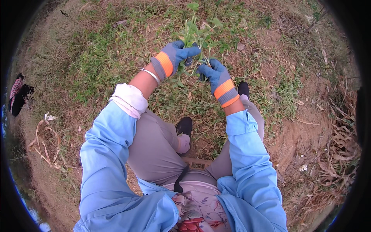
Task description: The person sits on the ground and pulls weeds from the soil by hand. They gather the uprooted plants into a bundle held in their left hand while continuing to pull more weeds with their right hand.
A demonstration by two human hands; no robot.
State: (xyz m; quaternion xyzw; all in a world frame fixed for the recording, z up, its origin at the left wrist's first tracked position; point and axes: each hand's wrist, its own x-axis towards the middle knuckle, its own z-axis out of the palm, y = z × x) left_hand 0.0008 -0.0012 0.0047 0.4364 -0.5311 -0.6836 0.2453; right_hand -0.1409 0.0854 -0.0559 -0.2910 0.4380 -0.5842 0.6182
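A bunch of leafy green plants (191,33) stands up out of my left hand (179,54), with thin stems trailing below the fingers. The hand wears a blue-grey glove with an orange cuff, and its fingers are closed round the stems. Just below and to the right, my right hand (216,75), in a matching glove, pinches the lower stems (201,60) of the same bunch. Its fingertips are partly hidden by the glove and greenery. Both hands are held out over the weedy ground, close together but apart.
Low weeds (92,65) and dry grass cover the ground ahead. My dark shoe (184,125) rests between the forearms, near a low brown seat (197,161) beneath me. Dry leaves (334,166) lie at the right. A dark item with red checked cloth (17,92) is at the far left.
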